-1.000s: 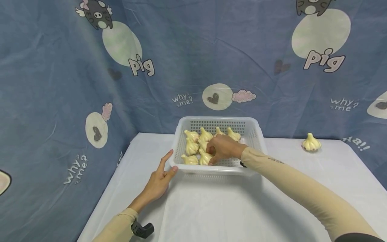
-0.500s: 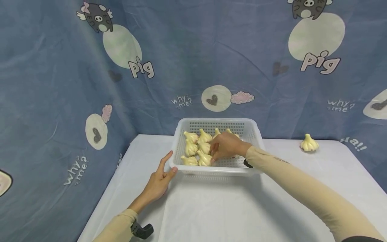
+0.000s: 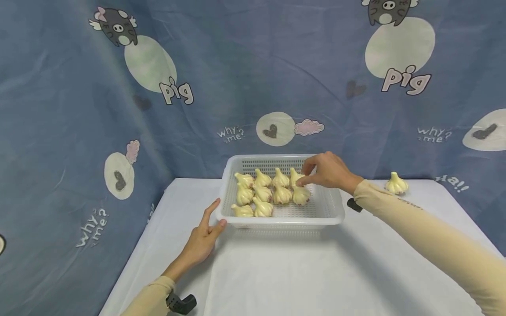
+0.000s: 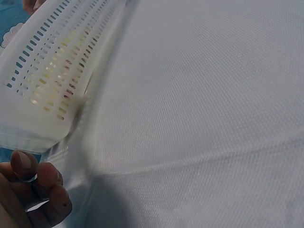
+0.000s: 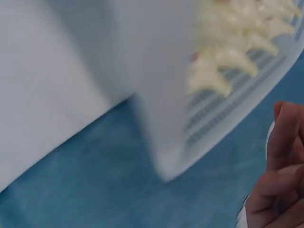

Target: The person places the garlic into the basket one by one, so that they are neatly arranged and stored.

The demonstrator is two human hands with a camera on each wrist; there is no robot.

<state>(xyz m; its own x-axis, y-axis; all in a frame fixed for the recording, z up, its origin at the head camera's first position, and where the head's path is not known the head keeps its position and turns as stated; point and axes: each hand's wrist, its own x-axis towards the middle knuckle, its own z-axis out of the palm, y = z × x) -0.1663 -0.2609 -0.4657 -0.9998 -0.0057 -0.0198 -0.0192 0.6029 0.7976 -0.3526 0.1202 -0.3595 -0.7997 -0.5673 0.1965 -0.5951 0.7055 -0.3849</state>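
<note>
A white plastic basket [image 3: 276, 221] stands at the back of the table with several garlic bulbs [image 3: 262, 193] in it, set in rough rows on the left and middle. My left hand [image 3: 199, 243] touches the basket's front left corner, with index finger and thumb extended. In the left wrist view, its other fingers [image 4: 50, 175] are loosely bent and hold nothing. Above the right part of the basket is my right hand [image 3: 328, 172], thumb and fingers apart, close to the rightmost bulbs. Nothing shows between its fingers in the right wrist view [image 5: 285, 147].
One more garlic bulb [image 3: 396, 183] sits on the white-covered table [image 3: 296, 272], right of the basket near the back edge. A blue printed curtain [image 3: 221, 87] hangs behind the table and down the left side.
My right hand has risen from among the garlic bulbs and moved right and back, uncovering the bulbs beneath it. The left hand stays at the basket corner. The head view has shifted slightly.
</note>
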